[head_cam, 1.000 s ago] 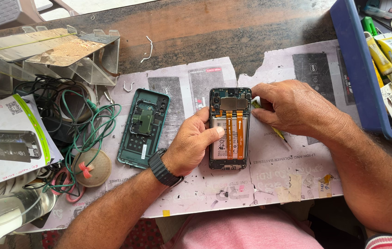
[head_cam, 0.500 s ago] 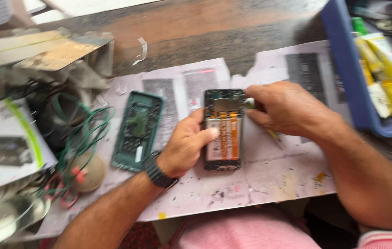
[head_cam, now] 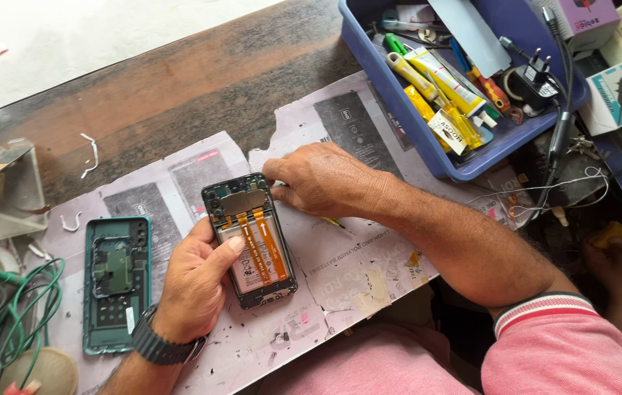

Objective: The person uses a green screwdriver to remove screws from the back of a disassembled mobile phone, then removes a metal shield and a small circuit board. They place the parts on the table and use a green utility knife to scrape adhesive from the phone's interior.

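Opened phone (head_cam: 252, 241) lies flat on paper mat (head_cam: 369, 271), steadied by left hand (head_cam: 197, 281), thumb pressed on battery. Right hand (head_cam: 322, 179) curled round thin tool (head_cam: 334, 223) at phone's top edge. Back cover (head_cam: 115, 285) set aside, left.

The opened phone (head_cam: 251, 239) shows a dull grey metal plate at its far end, glossy orange flex ribbons and a pale matt battery face, all inside a dark plastic frame. To its left, the green back cover (head_cam: 116, 284) looks like smooth plastic. Both lie on worn, matt paper sheets (head_cam: 355, 267), stained and torn at the edges. The table (head_cam: 179, 88) is dark wood, streaked and faintly shiny. At far right, the blue bin (head_cam: 428, 132) is smooth plastic. Near the left edge, the green wires (head_cam: 22, 307) have glossy plastic coating. The wristwatch (head_cam: 161, 344) band looks like matt black rubber.
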